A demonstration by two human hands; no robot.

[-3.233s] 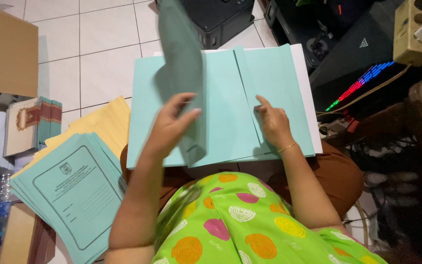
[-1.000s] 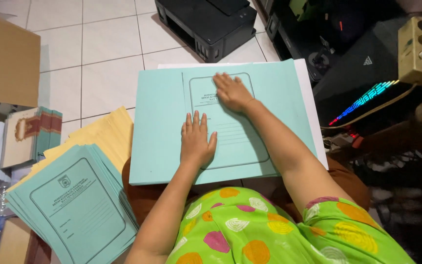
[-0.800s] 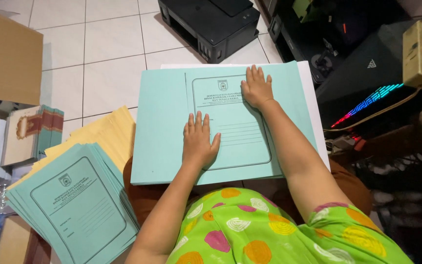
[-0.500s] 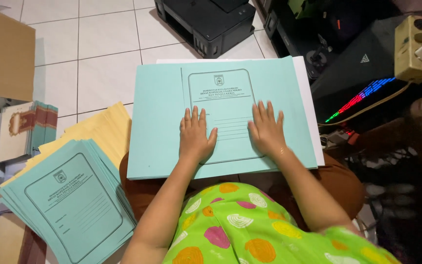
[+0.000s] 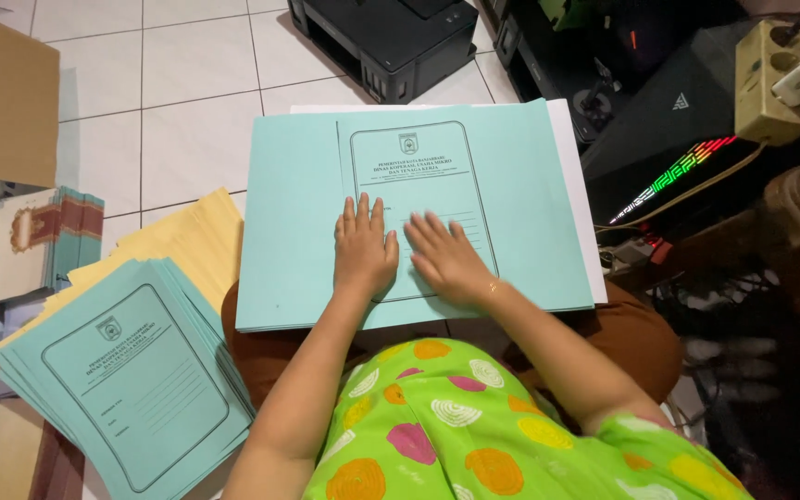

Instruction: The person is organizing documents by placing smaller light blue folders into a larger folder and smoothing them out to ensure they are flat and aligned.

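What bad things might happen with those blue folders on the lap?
1. The open folder juts past the lap on both sides; if the hands lift, it might tip or slide to the floor.
2. The left hand and right hand press flat on it, so a hard push may crease the cover.
3. The fanned folder stack could topple if an elbow bumps it.

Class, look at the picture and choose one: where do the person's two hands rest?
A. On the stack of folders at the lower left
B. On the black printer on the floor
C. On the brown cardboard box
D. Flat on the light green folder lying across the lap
D: the left hand and the right hand both lie palm-down, side by side, on the light green folder spread across the lap.
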